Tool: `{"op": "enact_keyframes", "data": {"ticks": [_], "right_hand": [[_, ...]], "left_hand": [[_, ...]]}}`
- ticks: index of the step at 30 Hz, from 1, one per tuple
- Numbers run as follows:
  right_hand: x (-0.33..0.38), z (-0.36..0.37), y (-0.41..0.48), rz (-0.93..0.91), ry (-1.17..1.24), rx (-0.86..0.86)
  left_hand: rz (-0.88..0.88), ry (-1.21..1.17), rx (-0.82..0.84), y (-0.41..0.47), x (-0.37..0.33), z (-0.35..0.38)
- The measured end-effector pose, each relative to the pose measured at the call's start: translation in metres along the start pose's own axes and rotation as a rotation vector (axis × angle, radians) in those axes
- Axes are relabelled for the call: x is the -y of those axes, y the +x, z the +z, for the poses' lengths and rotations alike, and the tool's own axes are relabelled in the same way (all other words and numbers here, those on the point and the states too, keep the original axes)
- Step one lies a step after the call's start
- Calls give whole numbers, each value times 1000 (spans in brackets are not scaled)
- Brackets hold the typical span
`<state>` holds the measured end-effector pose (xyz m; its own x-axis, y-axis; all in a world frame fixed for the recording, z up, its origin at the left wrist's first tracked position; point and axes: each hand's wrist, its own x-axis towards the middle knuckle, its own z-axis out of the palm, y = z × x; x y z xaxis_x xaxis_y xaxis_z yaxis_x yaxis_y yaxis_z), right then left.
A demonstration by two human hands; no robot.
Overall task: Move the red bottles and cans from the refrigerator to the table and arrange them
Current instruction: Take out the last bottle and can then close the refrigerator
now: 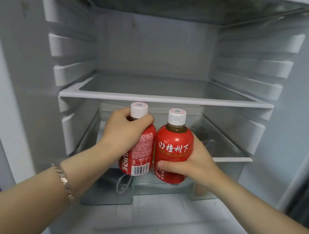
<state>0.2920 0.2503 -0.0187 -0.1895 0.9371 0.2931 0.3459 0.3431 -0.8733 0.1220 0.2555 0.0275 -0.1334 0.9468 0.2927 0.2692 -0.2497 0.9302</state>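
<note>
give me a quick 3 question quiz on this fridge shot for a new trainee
1. True or false: the right hand holds the right bottle by its white cap.
2. Where does the left hand grip the left bottle? A) just under its cap B) at the base C) it does not touch it
3. Fill in: the bracelet is on the ___ wrist.
Key: 1 false, it grips the lower body; 2 A; 3 left.
</note>
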Motion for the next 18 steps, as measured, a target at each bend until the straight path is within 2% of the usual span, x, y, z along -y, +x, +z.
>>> {"op": "enact_keyframes", "data": {"ticks": [6, 10, 14, 18], "right_hand": [[5, 10, -23, 59, 15, -108], [12, 12, -47, 83, -89, -148], [17, 8, -82, 72, -249, -135], [16, -3, -128, -32, -399, -37]], "left_hand": [[41, 239, 129, -27, -10, -13], [51, 332, 199, -57, -17, -15], [-66, 317, 142, -99, -27, -12], [-66, 408, 36, -150, -41, 2]]}}
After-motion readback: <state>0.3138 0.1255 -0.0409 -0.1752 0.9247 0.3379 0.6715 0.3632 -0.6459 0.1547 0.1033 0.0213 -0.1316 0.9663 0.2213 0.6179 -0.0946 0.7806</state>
